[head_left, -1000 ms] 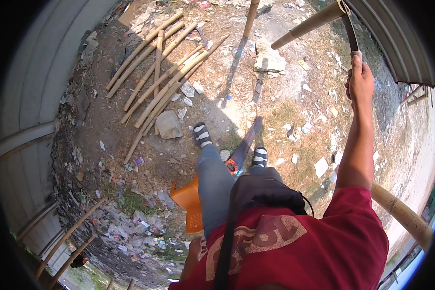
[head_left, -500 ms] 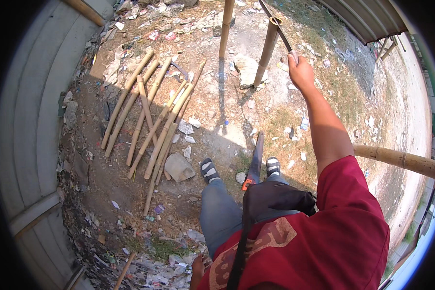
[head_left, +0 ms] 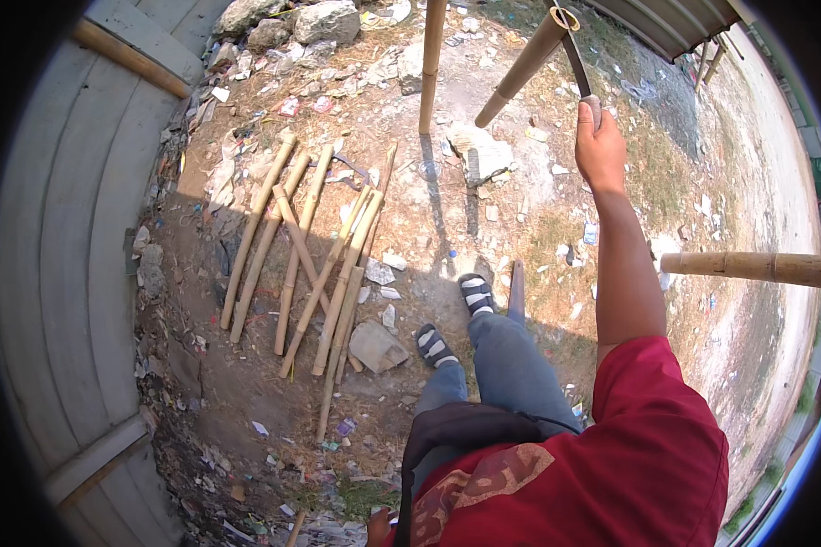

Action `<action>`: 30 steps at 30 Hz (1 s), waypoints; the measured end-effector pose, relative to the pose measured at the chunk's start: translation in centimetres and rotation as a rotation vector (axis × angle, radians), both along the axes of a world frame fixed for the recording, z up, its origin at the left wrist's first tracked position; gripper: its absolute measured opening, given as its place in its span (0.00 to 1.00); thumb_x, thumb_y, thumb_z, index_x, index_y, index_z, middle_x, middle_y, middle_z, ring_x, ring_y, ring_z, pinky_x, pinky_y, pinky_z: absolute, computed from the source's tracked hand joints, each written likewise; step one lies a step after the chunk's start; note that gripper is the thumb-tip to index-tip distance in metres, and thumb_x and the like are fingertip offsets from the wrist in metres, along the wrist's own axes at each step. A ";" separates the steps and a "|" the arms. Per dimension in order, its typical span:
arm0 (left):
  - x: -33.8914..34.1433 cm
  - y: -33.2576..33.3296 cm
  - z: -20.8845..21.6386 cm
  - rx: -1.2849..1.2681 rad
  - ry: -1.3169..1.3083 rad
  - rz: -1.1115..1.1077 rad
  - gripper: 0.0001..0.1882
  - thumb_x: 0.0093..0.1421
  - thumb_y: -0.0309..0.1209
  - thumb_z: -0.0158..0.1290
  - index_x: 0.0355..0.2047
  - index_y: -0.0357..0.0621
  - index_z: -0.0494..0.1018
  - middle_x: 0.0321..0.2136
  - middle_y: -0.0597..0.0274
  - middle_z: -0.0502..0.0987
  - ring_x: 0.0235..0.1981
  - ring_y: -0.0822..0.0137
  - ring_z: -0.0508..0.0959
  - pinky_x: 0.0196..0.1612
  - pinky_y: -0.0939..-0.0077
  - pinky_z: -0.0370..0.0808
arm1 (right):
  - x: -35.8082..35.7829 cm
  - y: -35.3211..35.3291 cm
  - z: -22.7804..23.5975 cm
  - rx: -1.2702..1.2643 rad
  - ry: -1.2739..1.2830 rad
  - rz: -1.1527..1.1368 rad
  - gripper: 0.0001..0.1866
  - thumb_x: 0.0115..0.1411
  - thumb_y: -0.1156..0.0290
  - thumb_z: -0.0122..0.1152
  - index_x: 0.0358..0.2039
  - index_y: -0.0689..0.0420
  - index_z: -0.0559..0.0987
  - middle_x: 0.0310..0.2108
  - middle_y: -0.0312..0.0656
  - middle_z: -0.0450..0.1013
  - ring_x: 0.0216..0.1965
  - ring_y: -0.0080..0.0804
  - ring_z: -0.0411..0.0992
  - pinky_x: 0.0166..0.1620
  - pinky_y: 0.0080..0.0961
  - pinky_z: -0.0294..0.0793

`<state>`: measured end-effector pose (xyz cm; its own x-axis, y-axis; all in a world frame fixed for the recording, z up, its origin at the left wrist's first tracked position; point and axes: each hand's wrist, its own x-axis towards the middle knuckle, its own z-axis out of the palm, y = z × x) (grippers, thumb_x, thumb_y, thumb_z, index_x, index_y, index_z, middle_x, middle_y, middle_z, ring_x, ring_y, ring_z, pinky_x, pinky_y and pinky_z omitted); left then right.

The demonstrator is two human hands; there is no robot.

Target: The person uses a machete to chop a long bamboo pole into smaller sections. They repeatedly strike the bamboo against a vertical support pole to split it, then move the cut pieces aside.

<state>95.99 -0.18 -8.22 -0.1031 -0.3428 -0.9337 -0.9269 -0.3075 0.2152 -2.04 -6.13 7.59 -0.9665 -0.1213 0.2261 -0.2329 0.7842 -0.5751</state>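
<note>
My right hand is stretched far out and closed round the pale handle of a machete. Its dark, narrow blade runs up across the open top of a cut bamboo pole and seems to be lodged in that end. The pole leans away to the lower left, its foot appearing off the ground beyond a pale rock. Low at the bottom edge, a little of my left hand shows beside my red shirt; its fingers are mostly hidden.
Several bamboo lengths lie side by side at left. Another bamboo pole stands upright ahead. A saw blade pokes out beside my leg. Rocks and litter cover the ground; a horizontal bamboo juts in from the right.
My right hand has shifted right with the machete, and the bamboo pole's top has moved right and up, tilting it more. My feet have stepped, and my leg now covers the saw's handle.
</note>
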 end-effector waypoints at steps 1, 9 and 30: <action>-1.1 -0.8 -0.4 0.134 -0.056 0.352 0.22 0.71 0.44 0.49 0.62 0.52 0.67 0.52 0.54 0.75 0.44 0.52 0.80 0.47 0.55 0.78 | -0.5 0.3 -3.9 0.011 -0.011 -0.024 0.28 0.69 0.45 0.51 0.38 0.63 0.77 0.33 0.63 0.78 0.39 0.62 0.78 0.43 0.50 0.74; -3.5 -5.6 4.4 0.035 -0.048 -0.003 0.18 0.71 0.43 0.47 0.53 0.46 0.73 0.45 0.54 0.79 0.40 0.53 0.81 0.41 0.59 0.79 | -3.7 1.2 -9.9 0.057 -0.214 -0.083 0.31 0.68 0.42 0.51 0.41 0.63 0.79 0.35 0.63 0.79 0.41 0.63 0.78 0.46 0.52 0.74; -20.3 -12.9 11.0 0.162 -0.442 0.311 0.27 0.74 0.48 0.42 0.57 0.34 0.69 0.46 0.50 0.77 0.39 0.57 0.82 0.35 0.59 0.83 | -6.2 4.8 -7.1 0.056 -0.156 -0.135 0.32 0.68 0.41 0.51 0.37 0.63 0.79 0.31 0.61 0.78 0.37 0.61 0.78 0.42 0.50 0.74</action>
